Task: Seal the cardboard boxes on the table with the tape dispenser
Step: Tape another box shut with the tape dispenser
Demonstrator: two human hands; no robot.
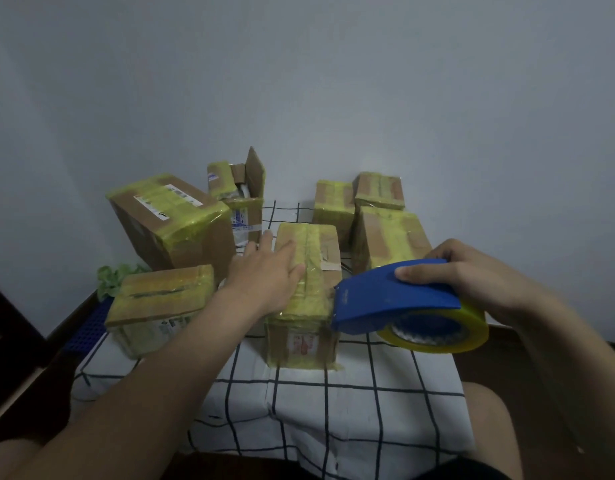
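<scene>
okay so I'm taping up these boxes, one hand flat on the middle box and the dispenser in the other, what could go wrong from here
Three risks:

1. The left hand lies flat across the taped seam of the middle box; a pass by the tape dispenser could catch the fingers.

2. The right hand holds the dispenser off the box's right edge, so tape may start crooked.

3. The rear box has a flap standing open and could be missed.

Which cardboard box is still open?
The small brown cardboard box at the back, left of centre, beside the big tilted box. Its flap stands up; the others are taped shut.
</scene>
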